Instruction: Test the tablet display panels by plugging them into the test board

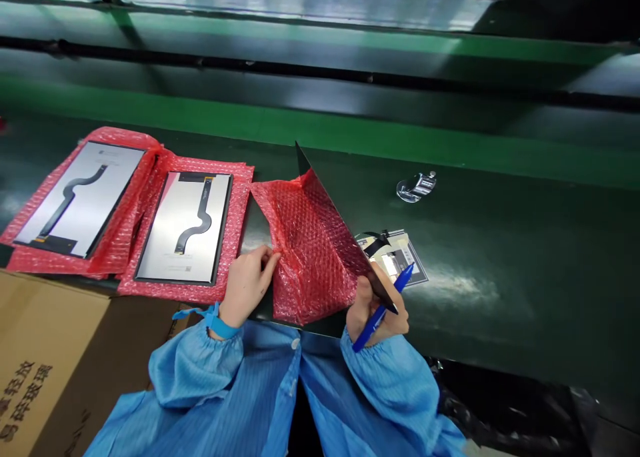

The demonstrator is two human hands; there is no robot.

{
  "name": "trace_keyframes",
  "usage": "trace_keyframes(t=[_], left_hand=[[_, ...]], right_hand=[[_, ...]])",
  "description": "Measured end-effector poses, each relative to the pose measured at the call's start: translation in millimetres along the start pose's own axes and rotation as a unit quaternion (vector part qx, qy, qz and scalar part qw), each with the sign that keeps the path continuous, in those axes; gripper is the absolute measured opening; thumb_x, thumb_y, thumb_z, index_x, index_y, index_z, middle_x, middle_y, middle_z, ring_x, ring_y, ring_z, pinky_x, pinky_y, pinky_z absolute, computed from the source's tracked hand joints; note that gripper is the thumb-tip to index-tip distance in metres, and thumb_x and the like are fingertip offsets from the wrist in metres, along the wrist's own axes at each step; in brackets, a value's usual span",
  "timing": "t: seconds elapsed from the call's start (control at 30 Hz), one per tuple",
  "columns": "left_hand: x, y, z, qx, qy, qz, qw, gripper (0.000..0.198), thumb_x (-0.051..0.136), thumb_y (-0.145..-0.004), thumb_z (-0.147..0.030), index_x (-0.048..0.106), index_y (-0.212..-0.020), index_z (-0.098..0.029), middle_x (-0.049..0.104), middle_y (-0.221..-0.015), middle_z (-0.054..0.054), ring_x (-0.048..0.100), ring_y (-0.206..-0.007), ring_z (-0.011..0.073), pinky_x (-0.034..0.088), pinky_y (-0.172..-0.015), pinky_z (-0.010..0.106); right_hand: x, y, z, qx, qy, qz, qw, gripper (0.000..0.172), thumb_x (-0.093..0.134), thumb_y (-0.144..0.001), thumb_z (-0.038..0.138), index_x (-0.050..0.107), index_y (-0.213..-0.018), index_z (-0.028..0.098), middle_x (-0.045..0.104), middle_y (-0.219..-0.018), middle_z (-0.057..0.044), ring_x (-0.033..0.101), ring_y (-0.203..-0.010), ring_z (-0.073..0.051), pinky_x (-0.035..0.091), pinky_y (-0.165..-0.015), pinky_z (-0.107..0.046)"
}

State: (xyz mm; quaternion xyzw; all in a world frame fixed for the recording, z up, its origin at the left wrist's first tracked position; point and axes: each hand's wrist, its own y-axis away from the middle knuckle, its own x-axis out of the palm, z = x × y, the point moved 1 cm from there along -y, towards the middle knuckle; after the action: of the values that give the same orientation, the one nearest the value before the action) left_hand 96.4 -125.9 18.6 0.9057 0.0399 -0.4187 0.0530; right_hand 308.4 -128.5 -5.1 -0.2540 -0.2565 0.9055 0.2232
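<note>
My left hand (250, 280) pinches the left edge of a red bubble-wrap bag (313, 264) in front of me. A dark, thin panel (345, 234) stands tilted along the bag's right side, partly inside or behind the red film; which one is unclear. My right hand (379, 307) grips the panel's lower right end, and a blue pen (373, 325) is held in the same hand. Left of the bag, two display panels, one nearer (173, 227) and one farther left (83, 197), rest on red bubble wrap (240, 194), their silver backs and dark flex cables facing up.
Behind my right hand lies a flat piece with printed labels (413, 254). A shiny clear item (417, 186) sits farther back on the dark green table (525, 257). At the lower left is a cardboard box (45, 337); black plastic (510, 404) shows at the lower right.
</note>
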Motion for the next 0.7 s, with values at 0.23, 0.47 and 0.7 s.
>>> trace_keyframes(t=[0.23, 0.47, 0.7], left_hand=[[-34.6, 17.4, 12.7, -0.043, 0.033, 0.104, 0.993, 0.038, 0.042, -0.100, -0.042, 0.060, -0.074, -0.021, 0.063, -0.065, 0.002, 0.061, -0.063, 0.0201, 0.037, -0.063, 0.030], [-50.8, -64.0, 1.5, 0.016, -0.110, -0.028, 0.993, 0.032, 0.056, -0.094, -0.046, 0.067, -0.089, -0.017, 0.072, -0.086, 0.009, 0.065, -0.079, 0.0251, 0.038, -0.068, 0.032], [-52.8, -100.2, -21.7, 0.003, -0.183, -0.166, 0.969, 0.022, 0.043, -0.096, -0.018, 0.065, -0.102, -0.016, 0.063, -0.075, 0.007, 0.061, -0.072, 0.0227, 0.036, -0.064, 0.031]], right_hand=[[-0.9, 0.8, 11.8, -0.006, -0.029, -0.005, 1.000, 0.022, 0.062, -0.095, 0.023, 0.078, -0.112, 0.021, 0.079, -0.096, -0.009, 0.078, -0.083, -0.029, 0.067, -0.076, -0.038], [-0.6, -0.6, 13.6, 0.022, -0.056, -0.034, 0.998, 0.020, 0.066, -0.094, 0.029, 0.079, -0.104, 0.017, 0.079, -0.093, -0.010, 0.078, -0.082, -0.028, 0.067, -0.076, -0.037], [5.1, -27.5, 5.6, 0.113, -0.212, -0.263, 0.934, 0.018, 0.075, -0.083, 0.027, 0.076, -0.100, 0.021, 0.076, -0.106, -0.008, 0.071, -0.109, -0.032, 0.057, -0.103, -0.051]])
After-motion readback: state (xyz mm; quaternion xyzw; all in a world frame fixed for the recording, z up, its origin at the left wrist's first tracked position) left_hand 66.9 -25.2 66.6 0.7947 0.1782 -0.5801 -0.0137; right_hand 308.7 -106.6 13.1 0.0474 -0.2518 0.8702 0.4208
